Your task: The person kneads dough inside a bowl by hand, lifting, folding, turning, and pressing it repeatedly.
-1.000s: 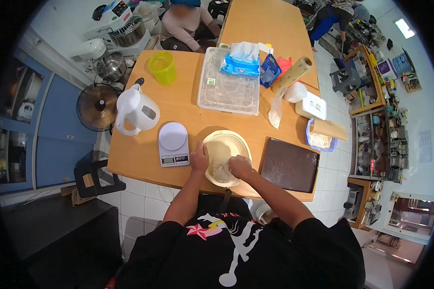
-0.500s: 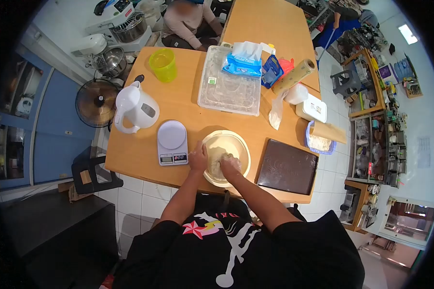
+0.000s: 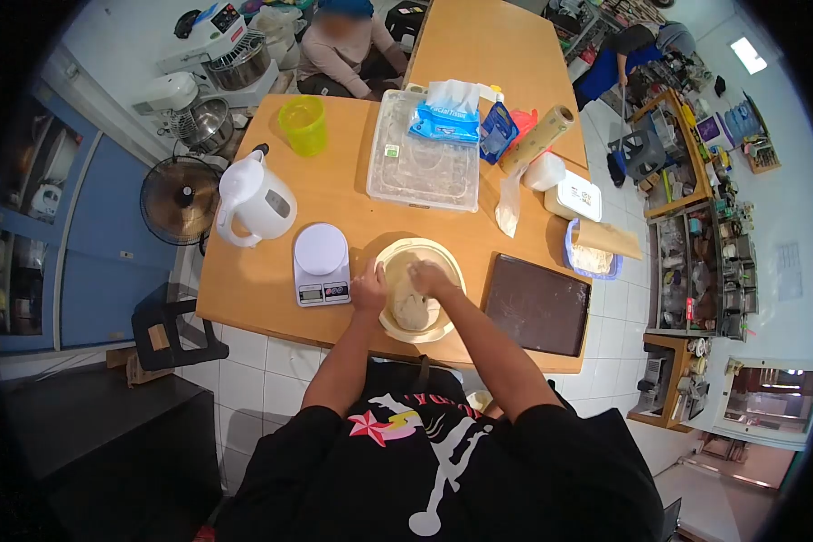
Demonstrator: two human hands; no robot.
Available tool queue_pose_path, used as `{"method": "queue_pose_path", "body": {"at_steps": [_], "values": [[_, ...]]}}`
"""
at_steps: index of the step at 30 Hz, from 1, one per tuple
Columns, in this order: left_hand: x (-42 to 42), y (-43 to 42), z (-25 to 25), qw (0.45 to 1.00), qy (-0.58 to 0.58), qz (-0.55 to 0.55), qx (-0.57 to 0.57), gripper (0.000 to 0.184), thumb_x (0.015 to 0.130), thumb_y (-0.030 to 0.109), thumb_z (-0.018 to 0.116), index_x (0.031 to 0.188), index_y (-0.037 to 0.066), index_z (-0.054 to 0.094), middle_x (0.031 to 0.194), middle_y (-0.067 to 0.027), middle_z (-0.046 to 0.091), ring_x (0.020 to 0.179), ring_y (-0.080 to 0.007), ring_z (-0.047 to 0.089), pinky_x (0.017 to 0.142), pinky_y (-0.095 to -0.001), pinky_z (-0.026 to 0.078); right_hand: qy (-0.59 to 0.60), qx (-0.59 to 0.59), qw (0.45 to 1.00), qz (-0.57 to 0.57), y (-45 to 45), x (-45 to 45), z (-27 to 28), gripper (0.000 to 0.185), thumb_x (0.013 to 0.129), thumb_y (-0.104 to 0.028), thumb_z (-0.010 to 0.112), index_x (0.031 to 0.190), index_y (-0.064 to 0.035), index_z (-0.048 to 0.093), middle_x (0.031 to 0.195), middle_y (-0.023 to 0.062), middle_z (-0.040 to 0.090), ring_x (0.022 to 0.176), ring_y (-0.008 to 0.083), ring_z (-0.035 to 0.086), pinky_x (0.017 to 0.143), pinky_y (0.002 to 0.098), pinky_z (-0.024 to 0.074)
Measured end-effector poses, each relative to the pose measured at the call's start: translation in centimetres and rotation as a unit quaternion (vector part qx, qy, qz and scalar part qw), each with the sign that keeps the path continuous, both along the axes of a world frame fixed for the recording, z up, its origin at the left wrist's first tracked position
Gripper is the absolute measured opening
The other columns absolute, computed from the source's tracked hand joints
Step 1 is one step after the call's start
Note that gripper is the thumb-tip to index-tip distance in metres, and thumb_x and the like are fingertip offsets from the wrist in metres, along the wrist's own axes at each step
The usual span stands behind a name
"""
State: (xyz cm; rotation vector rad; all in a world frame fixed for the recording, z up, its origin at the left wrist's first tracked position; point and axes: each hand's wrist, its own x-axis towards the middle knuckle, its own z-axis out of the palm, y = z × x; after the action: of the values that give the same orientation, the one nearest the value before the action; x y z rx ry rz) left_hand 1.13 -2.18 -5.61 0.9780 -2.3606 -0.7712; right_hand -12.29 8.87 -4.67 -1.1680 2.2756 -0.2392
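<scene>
Head view, looking down: a wooden counter [image 3: 253, 298] fills the middle of what I see. Largest on it is a lidded plastic box [image 3: 425, 185], lying beyond my bowl, and next the dark tray [image 3: 537, 307], flat on the right near the counter's edge. Nearest to me is the pale bowl [image 3: 415, 242], sitting between the tray and the kitchen scale. The white kettle [image 3: 255, 203] stands upright to the left, farther back than the flat scale [image 3: 322, 262].

My left grip [image 3: 369, 287] is closed around the left rim of the bowl, seemingly to steady it. My right grip [image 3: 432, 280] is inside the bowl, at the far side of the dough; its fingers look partly curled, but they are blurred and I cannot tell how far open they are or whether they have hold of any of it.

Smallest is the dough [image 3: 413, 312], a pale lump on the near side of the bowl's floor. Gathering it into one mass looks done. Working it by hand looks unfinished, I judge, with my right grip there; whether it is evenly mixed is too small to tell.
</scene>
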Motion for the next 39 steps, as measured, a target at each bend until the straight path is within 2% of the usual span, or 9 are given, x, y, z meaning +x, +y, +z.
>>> {"method": "queue_pose_path", "body": {"at_steps": [1,4,8,11,14,18,25,34,39], "values": [[0.1,0.1,0.1,1.0,-0.005,0.003,0.007,0.022,0.094,0.029,0.052,0.104,0.011,0.058,0.065,-0.0212,0.062,0.062,-0.0437,0.061,0.056,-0.0529,0.047,-0.078,-0.021,0.997,0.002,0.0,0.8,1.6,0.04,0.089,-0.037,0.045,0.109,-0.0089,0.065,0.112,0.0221,0.063,0.107,0.0373,0.058,0.096,0.0459,0.0429],[0.0,0.0,0.5,1.0,-0.023,0.009,0.019,0.022,0.094,0.03,0.051,0.104,0.012,0.058,0.067,-0.0213,0.063,0.063,-0.0439,0.061,0.056,-0.0532,0.047,-0.018,0.1,0.994,0.049,-1.4,2.6,3.8,0.04,0.089,-0.04,0.046,0.108,-0.0106,0.065,0.116,0.0212,0.062,0.107,0.0373,0.058,0.096,0.0469,0.0433],[-0.1,-0.2,-0.8,1.0,-0.016,0.011,0.015,0.023,0.094,0.03,0.052,0.105,0.012,0.058,0.069,-0.0214,0.063,0.064,-0.0433,0.062,0.056,-0.0529,0.047,0.056,-0.038,0.997,-0.024,2.1,5.2,7.9,0.029,0.084,-0.027,0.06,0.107,-0.0101,0.065,0.105,0.018,0.06,0.099,0.0354,0.06,0.086,0.0463,0.0493],[-0.1,0.0,-0.8,1.0,-0.011,0.014,0.019,0.022,0.093,0.029,0.053,0.106,0.011,0.058,0.069,-0.0215,0.064,0.064,-0.0425,0.062,0.056,-0.0522,0.047,0.081,-0.122,0.989,-0.032,5.0,7.8,10.8,0.026,0.081,-0.016,0.063,0.106,-0.0082,0.065,0.101,0.017,0.058,0.097,0.0343,0.061,0.08,0.0452,0.0513],[-0.2,0.0,-0.3,1.0,-0.012,0.015,0.022,0.022,0.093,0.028,0.054,0.106,0.011,0.059,0.069,-0.0211,0.064,0.064,-0.042,0.062,0.055,-0.0515,0.048,0.058,-0.141,0.987,-0.049,8.0,9.6,10.7,0.022,0.082,-0.012,0.06,0.103,-0.0071,0.065,0.102,0.0176,0.058,0.092,0.0348,0.062,0.075,0.0467,0.0519],[-0.1,0.1,-0.1,0.998,-0.054,0.016,0.03,0.023,0.094,0.029,0.052,0.105,0.01,0.059,0.069,-0.0205,0.063,0.064,-0.0419,0.062,0.055,-0.0512,0.048,0.071,-0.004,0.997,-0.011,8.4,8.6,12.0,0.015,0.082,-0.014,0.058,0.09,-0.0061,0.068,0.092,0.0163,0.061,0.081,0.0361,0.065,0.071,0.0473,0.0521],[-0.2,0.1,0.3,0.997,-0.072,0.026,0.023,0.025,0.096,0.034,0.047,0.104,0.013,0.058,0.071,-0.0213,0.063,0.066,-0.0429,0.062,0.058,-0.0535,0.047,0.07,-0.024,0.997,0.009,4.6,9.6,6.5,0.012,0.078,-0.015,0.06,0.081,-0.0038,0.065,0.084,0.0193,0.066,0.083,0.0357,0.066,0.071,0.0475,0.052],[-0.1,0.0,1.4,0.993,-0.112,-0.004,0.042,0.025,0.097,0.033,0.044,0.102,0.011,0.054,0.074,-0.0213,0.064,0.067,-0.0431,0.062,0.06,-0.0547,0.047,0.06,-0.033,0.995,-0.073,1.0,8.9,3.3,0.016,0.08,-0.016,0.059,0.091,-0.0042,0.063,0.085,0.0217,0.065,0.081,0.0382,0.065,0.07,0.0491,0.0522],[0.1,-0.1,1.1,0.994,-0.1,-0.013,0.046,0.026,0.097,0.033,0.043,0.104,0.01,0.055,0.075,-0.0218,0.065,0.07,-0.0436,0.062,0.063,-0.0548,0.048,0.039,-0.063,0.992,-0.099,-0.9,9.6,1.6,0.024,0.083,-0.023,0.058,0.096,-0.0025,0.062,0.092,0.0228,0.064,0.089,0.0394,0.063,0.077,0.0517,0.0499]]}}
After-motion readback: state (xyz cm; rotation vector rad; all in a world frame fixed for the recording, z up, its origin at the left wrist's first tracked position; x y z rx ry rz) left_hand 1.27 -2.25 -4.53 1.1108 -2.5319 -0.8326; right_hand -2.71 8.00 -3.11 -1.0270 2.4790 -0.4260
